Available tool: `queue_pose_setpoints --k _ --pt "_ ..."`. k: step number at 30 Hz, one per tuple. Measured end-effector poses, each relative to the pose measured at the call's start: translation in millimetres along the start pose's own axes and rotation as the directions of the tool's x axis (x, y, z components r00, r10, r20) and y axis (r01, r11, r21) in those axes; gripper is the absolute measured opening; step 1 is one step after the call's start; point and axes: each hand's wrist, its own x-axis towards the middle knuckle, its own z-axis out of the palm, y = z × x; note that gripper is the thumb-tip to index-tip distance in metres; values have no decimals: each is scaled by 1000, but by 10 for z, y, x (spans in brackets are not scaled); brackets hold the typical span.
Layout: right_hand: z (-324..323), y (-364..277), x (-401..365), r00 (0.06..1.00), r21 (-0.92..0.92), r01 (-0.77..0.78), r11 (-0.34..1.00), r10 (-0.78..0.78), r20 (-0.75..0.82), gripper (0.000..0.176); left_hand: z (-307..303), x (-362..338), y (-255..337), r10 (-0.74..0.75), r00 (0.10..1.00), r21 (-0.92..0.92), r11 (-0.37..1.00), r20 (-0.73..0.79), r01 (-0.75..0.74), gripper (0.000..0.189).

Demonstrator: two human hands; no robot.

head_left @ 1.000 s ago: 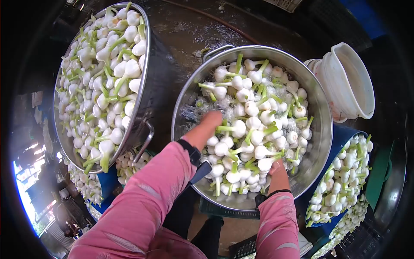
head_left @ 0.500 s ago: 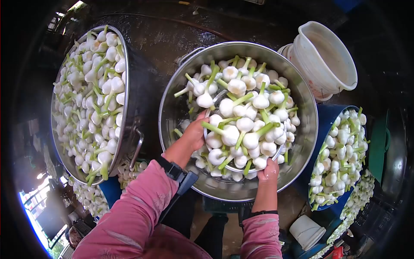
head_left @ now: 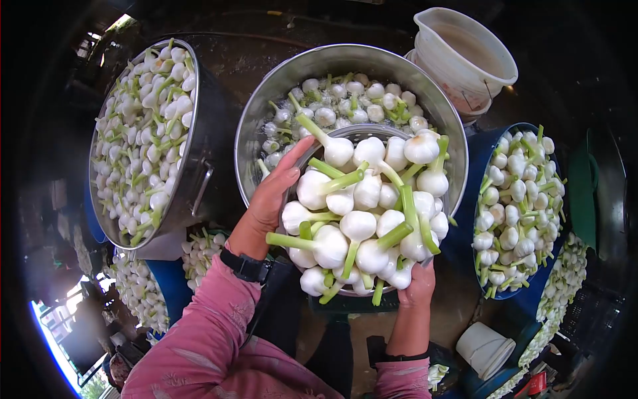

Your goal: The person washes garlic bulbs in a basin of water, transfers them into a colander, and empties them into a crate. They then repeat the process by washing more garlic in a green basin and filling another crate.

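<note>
A round metal colander (head_left: 374, 131) heaped with garlic bulbs (head_left: 359, 226) on green stems is held up over the near side of a large steel pot (head_left: 256, 126). My left hand (head_left: 271, 189) grips its left side, fingers along the rim. My right hand (head_left: 419, 284) holds the lower right edge, its fingers partly hidden under the colander and bulbs. Behind the colander, more garlic bulbs (head_left: 325, 116) float in the pot's water.
A tall steel pot (head_left: 198, 133) full of garlic stands at left. At right are a blue tub (head_left: 473, 176) of garlic and a green basin (head_left: 585, 193). White buckets stand at the upper right (head_left: 465, 60) and lower right (head_left: 485, 350). More garlic (head_left: 136, 292) lies at lower left.
Both hands have lifted the garlic-filled colander out of the pot, up and closer to the camera. Water and floating bulbs now show behind it.
</note>
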Motion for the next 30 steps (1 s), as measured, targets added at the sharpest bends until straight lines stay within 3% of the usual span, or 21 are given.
queue_pose_setpoints --k 3,7,11,13,14,16,18,19,20,22,23,26,27,28,30 --pt "-348 -187 -528 999 -14 -32 999 31 -12 52 303 -586 -155 40 997 67 997 -60 -36 60" --pt "-977 -354 -1465 995 -144 -87 986 78 -66 55 623 -1476 -638 -98 988 25 995 -116 101 58" --pt "-1543 -287 -2066 978 -162 -186 969 167 -123 64 487 -2199 -1594 -350 922 -274 915 -168 298 48" --pt "-1905 -115 -2126 967 -179 -228 957 202 -155 64 290 -2446 -2118 -488 854 -496 796 -183 348 43" --pt "-2117 -1 -2098 957 -251 -256 933 208 -203 60 92 -2577 -2466 -486 839 -512 799 -244 314 41" --pt "-2474 242 -1880 919 -245 -351 904 282 -275 51 -82 -2635 -2907 -726 612 -636 639 -313 432 40" --pt "-2714 478 -1434 832 -280 -472 836 317 -456 36 -415 -2740 -3441 -785 546 -729 554 -295 403 46" --pt "-2704 517 -1166 769 -390 -608 691 390 -507 38 -399 -2672 -3469 -837 445 -721 518 -318 460 59" --pt "-2679 561 -870 700 -480 -710 515 443 -560 42 -549 -2675 -3619 -890 326 -740 448 -317 502 70" --pt "-2892 715 -455 445 -283 -892 354 572 -689 49 -668 -2630 -3809 -931 108 -677 330 -349 658 75" --pt "-2929 733 -405 373 -242 -927 285 657 -655 56 -626 -2564 -3810 -899 24 -655 337 -437 676 76" --pt "-2578 480 -696 402 -281 -915 290 588 -702 58 -519 -2529 -3622 -890 -32 -649 307 -456 696 75" --pt "-2798 411 -849 361 -174 -931 321 737 -571 58 -448 -2581 -3547 -861 0 -582 345 -509 736 75" --pt "-3032 315 -998 326 -71 -943 327 854 -406 59 -339 -2617 -3434 -847 35 -512 353 -530 783 74" --pt "-2530 -133 -1405 315 -92 -949 302 889 -332 52 -1 -2696 -2958 -768 271 -382 550 -580 743 67"
